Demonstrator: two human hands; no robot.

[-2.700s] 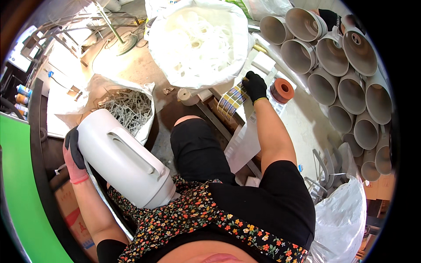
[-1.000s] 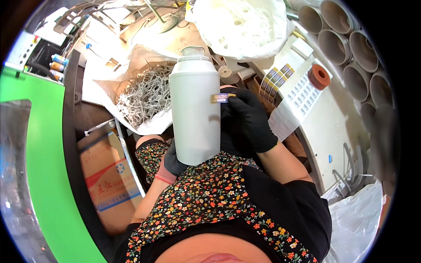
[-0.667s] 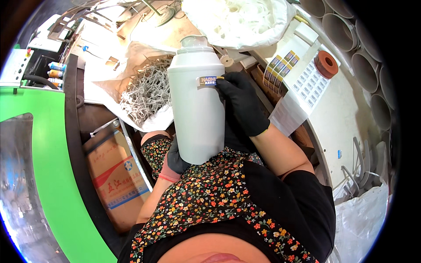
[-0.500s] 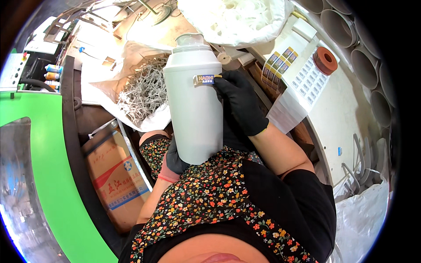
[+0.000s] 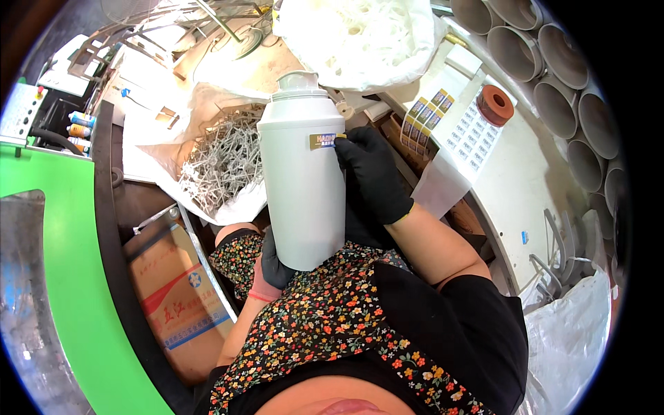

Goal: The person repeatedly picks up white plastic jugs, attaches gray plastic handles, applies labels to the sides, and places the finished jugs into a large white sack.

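Observation:
A pale grey plastic canister (image 5: pixel 304 200) with a narrower neck stands nearly upright over my lap. My left hand (image 5: pixel 277 266), in a dark glove with a pink cuff, is wrapped round its lower left side, with some fingers hidden behind it. On the canister's upper right side lies a small blue and gold sticker label (image 5: pixel 323 142). My right hand (image 5: pixel 377 176), in a black glove, pinches the right end of that label between thumb and finger against the canister wall.
A sheet of blue and gold labels (image 5: pixel 427 119) hangs over the right table's edge, beside another label sheet (image 5: pixel 476 138) and a reddish-brown tape roll (image 5: pixel 495 105). Sacks of grey plastic scraps (image 5: pixel 225 162) and white rings (image 5: pixel 356 34) stand ahead. A green machine (image 5: pixel 62 277) and cardboard box (image 5: pixel 180 297) are left.
The label's left end, which looked lifted and pale, now lies flatter on the canister. Canister and both hands sit slightly lower in the picture, and the whole view has shifted a little.

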